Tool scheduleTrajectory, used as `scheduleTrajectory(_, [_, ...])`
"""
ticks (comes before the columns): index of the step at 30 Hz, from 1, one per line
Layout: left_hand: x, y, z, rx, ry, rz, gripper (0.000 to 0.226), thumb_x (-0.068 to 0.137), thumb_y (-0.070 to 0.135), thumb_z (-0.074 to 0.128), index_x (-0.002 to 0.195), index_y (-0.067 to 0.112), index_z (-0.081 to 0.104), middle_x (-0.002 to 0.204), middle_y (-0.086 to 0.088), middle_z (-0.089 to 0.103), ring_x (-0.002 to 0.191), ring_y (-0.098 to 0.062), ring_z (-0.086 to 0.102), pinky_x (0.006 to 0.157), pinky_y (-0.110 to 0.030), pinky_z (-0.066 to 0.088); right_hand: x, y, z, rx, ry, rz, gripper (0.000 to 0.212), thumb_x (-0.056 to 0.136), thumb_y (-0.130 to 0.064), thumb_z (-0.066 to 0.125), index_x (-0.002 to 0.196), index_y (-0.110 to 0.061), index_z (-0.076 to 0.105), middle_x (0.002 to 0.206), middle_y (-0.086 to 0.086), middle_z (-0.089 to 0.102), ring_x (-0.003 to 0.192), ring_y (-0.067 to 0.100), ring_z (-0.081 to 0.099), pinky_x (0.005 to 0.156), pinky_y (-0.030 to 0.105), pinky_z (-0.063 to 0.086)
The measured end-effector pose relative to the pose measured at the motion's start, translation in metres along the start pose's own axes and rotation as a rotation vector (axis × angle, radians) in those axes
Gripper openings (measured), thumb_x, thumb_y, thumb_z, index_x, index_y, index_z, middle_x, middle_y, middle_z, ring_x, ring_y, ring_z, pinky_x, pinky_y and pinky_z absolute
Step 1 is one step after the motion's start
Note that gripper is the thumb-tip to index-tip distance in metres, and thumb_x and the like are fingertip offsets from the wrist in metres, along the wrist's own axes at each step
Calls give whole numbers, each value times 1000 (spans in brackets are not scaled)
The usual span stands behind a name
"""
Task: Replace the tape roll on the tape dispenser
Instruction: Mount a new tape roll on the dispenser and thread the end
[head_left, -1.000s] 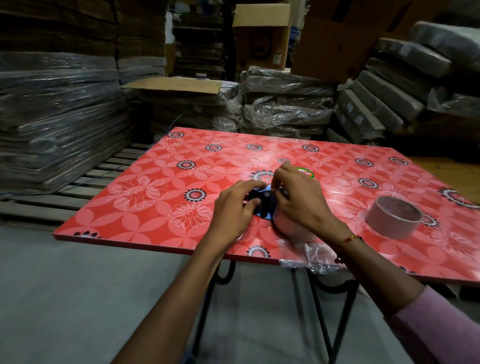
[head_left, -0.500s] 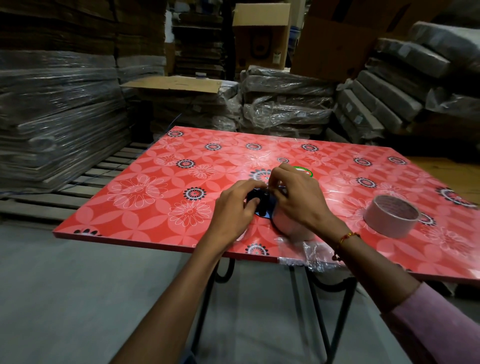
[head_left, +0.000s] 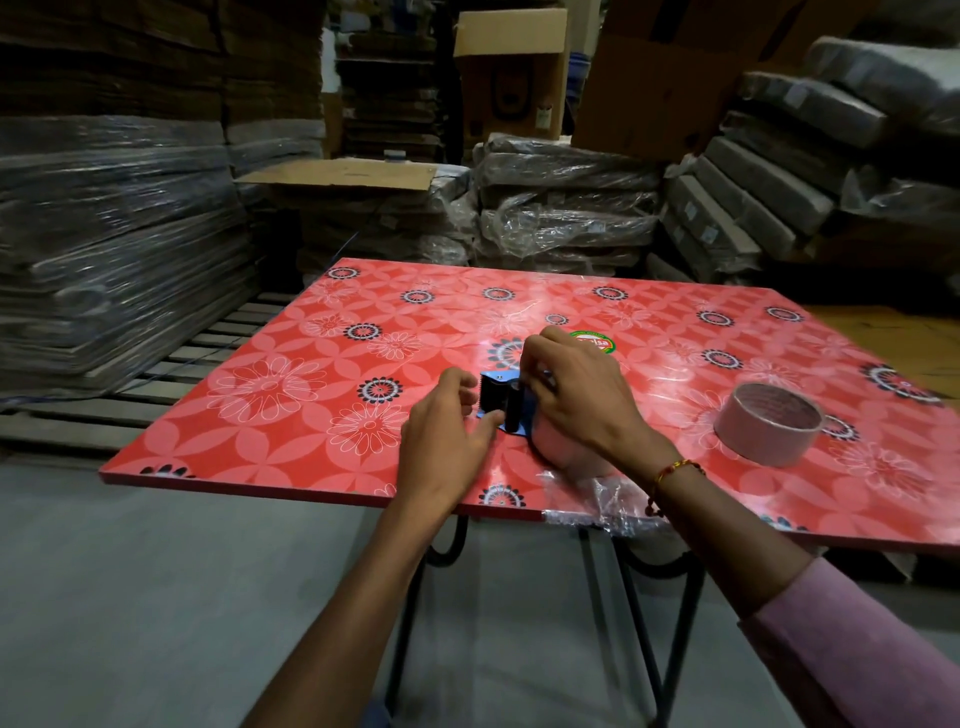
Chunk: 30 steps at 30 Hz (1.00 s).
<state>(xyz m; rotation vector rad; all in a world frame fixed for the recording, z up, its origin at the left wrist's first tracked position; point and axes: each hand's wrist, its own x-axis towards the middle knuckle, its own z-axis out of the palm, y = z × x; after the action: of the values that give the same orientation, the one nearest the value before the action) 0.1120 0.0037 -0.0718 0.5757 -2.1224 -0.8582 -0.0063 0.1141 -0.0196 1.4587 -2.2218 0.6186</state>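
Observation:
A blue and black tape dispenser lies on the red flowered table. A pale tape roll sits at its right end, mostly hidden under my right hand. That hand reaches over the roll, its fingers curled on the dispenser beside the black roller. My left hand is just left of the dispenser, with its thumb tip touching the blue plate. Its fingers hang loosely curled beside the toothed end. A second, wider tape roll stands alone on the table to the right.
Crumpled clear plastic wrap hangs over the table's near edge under my right wrist. A round green sticker is on the tabletop behind my right hand. Wrapped cardboard stacks and boxes surround the table, with a wooden pallet on the left.
My left hand has drawn back from the dispenser, uncovering its black front end; only the thumb still touches it. My right hand stays curled on the dispenser over the roll.

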Motion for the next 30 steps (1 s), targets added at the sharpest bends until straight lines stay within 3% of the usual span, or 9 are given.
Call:
scheduleTrajectory(3, [4,-2,2,92,-76,-9,49,79,30,79,121,16,60,103,-2,67,96,-24,64,83,-40,53,0,1,0,12,-2,4,3,87,-14,60,90,-15,60,94,5,61,83,38,59,62,35,29])
scheduleTrajectory(9, [11,0,1,130,-67,22,36,79,32,80,106,13,65,92,-1,66,83,-20,60,69,-32,44,0,2,2,29,5,1,1,89,-14,60,89,-14,60,93,5,61,81,39,58,62,38,34])
scheduleTrajectory(15, [18,-2,-4,140,-121,51,27,84,27,76,100,14,60,82,4,63,79,-20,61,69,-33,47,0,2,2,46,9,-6,2,88,-14,62,88,-14,60,93,4,61,80,37,59,63,39,38])
scheduleTrajectory(21, [18,-1,-2,136,-153,44,28,85,26,72,106,16,57,83,3,60,78,-19,59,72,-39,51,3,2,-1,52,-16,-5,4,87,-16,61,90,-18,60,95,2,62,83,37,61,65,46,48])
scheduleTrajectory(26, [16,-1,-7,189,-234,89,24,83,16,69,93,21,48,88,4,50,81,-18,49,67,-28,33,2,2,-1,52,-17,-7,4,87,-17,62,90,-19,60,95,2,61,83,37,61,66,46,49])
scheduleTrajectory(30, [16,-1,-10,158,-246,96,19,90,20,66,105,12,58,94,0,53,85,-18,50,70,-30,35,2,1,-4,49,-23,-9,5,87,-16,61,92,-17,61,95,3,62,84,36,61,67,43,48])
